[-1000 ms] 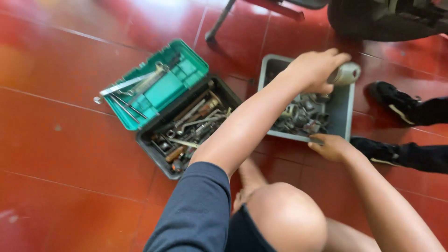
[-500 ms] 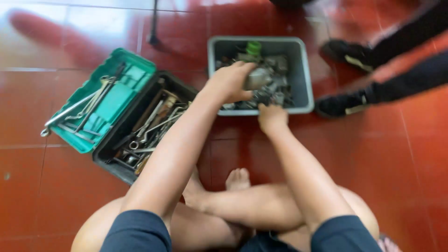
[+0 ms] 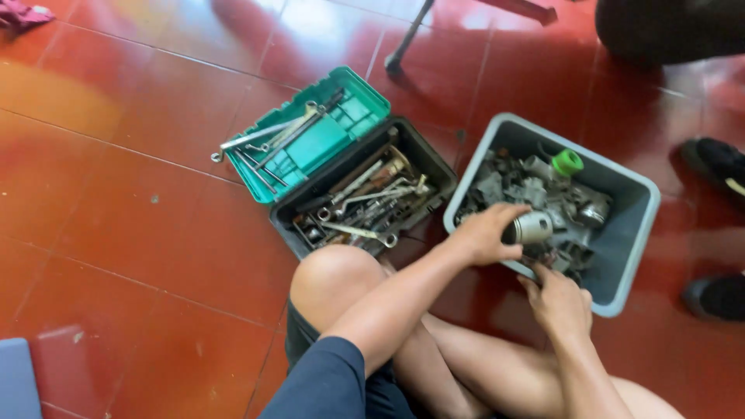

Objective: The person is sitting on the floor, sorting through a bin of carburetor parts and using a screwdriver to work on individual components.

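I sit on the red tile floor with a grey plastic bin (image 3: 632, 233) of several grimy metal engine parts in front of my knees. My left hand (image 3: 483, 233) is shut on a short silver metal cylinder (image 3: 531, 228) and holds it just over the parts at the near side of the bin. My right hand (image 3: 557, 301) lies at the bin's near rim, below the cylinder, with its fingers curled over the edge towards the parts. A green cap (image 3: 567, 162) sits among the parts at the far side.
An open black toolbox (image 3: 423, 159) full of wrenches lies left of the bin, and its green lid (image 3: 353, 109) carries more wrenches. Another person's black shoes (image 3: 718, 163) stand at the right. A chair leg (image 3: 407, 39) is at the top and a blue-grey object (image 3: 15, 380) at the bottom left.
My left hand has come back from the bin's far rim, through the parts, to its near side, now gripping the cylinder. My right hand has stayed at the near rim. The view has swung.
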